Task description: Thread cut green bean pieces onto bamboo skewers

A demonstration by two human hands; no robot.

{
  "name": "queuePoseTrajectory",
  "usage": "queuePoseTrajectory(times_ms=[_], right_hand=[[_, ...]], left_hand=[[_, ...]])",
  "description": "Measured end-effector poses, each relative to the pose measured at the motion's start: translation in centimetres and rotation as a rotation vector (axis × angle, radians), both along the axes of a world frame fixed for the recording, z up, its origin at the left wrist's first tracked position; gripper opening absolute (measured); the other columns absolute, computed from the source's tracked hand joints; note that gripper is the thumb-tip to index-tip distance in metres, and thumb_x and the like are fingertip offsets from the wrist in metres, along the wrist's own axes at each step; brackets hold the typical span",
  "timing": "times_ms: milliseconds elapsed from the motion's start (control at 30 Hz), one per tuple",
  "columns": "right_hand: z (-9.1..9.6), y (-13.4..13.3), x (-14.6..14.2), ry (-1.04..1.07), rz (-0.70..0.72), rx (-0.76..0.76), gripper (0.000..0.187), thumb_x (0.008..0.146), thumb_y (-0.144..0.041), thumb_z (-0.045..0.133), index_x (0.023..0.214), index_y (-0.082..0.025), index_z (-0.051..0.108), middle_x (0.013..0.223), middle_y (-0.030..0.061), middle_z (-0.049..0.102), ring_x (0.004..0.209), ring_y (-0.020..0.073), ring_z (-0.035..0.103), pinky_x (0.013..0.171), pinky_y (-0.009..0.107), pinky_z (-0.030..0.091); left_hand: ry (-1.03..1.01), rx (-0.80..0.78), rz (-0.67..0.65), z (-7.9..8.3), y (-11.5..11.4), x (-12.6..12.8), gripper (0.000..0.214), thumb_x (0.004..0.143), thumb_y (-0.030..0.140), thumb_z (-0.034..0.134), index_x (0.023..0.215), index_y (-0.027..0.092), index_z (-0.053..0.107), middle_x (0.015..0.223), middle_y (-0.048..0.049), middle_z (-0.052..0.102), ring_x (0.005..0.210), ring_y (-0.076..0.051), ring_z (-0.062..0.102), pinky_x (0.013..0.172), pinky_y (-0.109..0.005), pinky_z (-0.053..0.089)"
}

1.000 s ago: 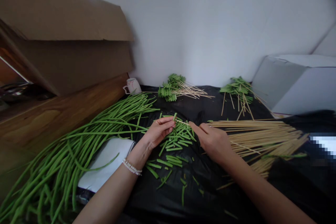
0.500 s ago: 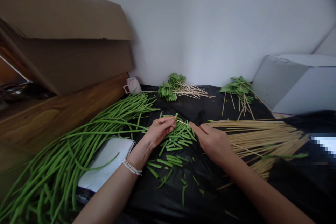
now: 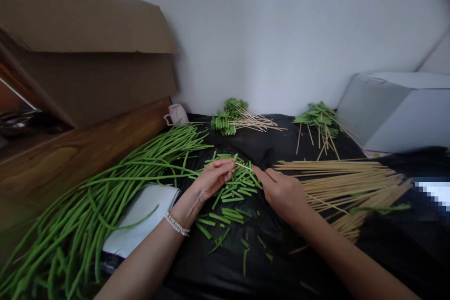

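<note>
My left hand (image 3: 215, 177), with a beaded bracelet at the wrist, pinches a short green bean piece (image 3: 236, 157) between thumb and fingers. In my right hand (image 3: 283, 192) is a thin wooden skewer (image 3: 245, 166), its tip end at the bean piece. Whether the tip has gone through the bean is too small to tell. Below both hands lies a heap of cut bean pieces (image 3: 242, 192) on black plastic sheeting (image 3: 211, 272). Loose skewers (image 3: 351, 183) fan out to the right, beside my right forearm.
Long uncut beans (image 3: 116, 187) sprawl on the left, partly over a white flat item (image 3: 140, 225). At the back are skewered bean bundles (image 3: 225, 122), another skewered pile (image 3: 319, 119) and a mug (image 3: 177, 115). A cardboard box (image 3: 105, 70) and a white box (image 3: 397, 112) flank the sheeting.
Both hands stay almost in place, joined by the skewer and bean piece. The whole view has shifted very slightly.
</note>
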State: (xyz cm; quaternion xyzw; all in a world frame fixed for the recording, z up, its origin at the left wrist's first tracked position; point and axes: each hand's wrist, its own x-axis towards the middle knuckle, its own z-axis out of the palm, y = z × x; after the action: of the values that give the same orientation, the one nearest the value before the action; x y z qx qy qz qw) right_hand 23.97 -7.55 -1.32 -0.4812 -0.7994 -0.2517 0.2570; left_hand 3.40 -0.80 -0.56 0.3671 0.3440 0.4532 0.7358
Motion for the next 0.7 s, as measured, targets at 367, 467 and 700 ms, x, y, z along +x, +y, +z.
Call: queuePoseTrajectory(times_ms=[367, 467, 700], right_hand=[[-0.28, 0.01, -0.34, 0.122, 0.060, -0.007, 0.030, 0.091, -0.013, 0.039, 0.107, -0.016, 0.064, 0.073, 0.0017, 0.066, 0.059, 0.0114, 0.055, 0.056, 0.026, 0.033], [-0.21, -0.06, -0.42, 0.144, 0.073, -0.010, 0.028, 0.091, -0.014, 0.040, 0.106, -0.015, 0.065, 0.072, 0.0011, 0.065, 0.058, 0.0113, 0.055, 0.056, 0.025, 0.033], [-0.35, -0.10, -0.44, 0.174, 0.076, -0.027, 0.027, 0.092, -0.013, 0.041, 0.104, -0.015, 0.064, 0.074, 0.0011, 0.066, 0.060, 0.0120, 0.057, 0.056, 0.025, 0.034]], left_hand=[[-0.011, -0.002, -0.037, -0.36, -0.02, -0.08, 0.021, 0.064, 0.015, 0.083, 0.081, 0.010, 0.072, 0.070, -0.0025, 0.065, 0.063, -0.007, 0.058, 0.061, -0.016, 0.047], [-0.016, -0.002, -0.051, -0.49, -0.11, -0.04, 0.021, 0.065, 0.016, 0.082, 0.082, 0.010, 0.072, 0.071, -0.0024, 0.065, 0.065, -0.007, 0.058, 0.062, -0.016, 0.047], [0.002, 0.002, -0.053, -0.34, -0.19, 0.03, 0.024, 0.062, 0.018, 0.084, 0.081, 0.010, 0.072, 0.071, -0.0019, 0.065, 0.064, -0.006, 0.058, 0.062, -0.016, 0.047]])
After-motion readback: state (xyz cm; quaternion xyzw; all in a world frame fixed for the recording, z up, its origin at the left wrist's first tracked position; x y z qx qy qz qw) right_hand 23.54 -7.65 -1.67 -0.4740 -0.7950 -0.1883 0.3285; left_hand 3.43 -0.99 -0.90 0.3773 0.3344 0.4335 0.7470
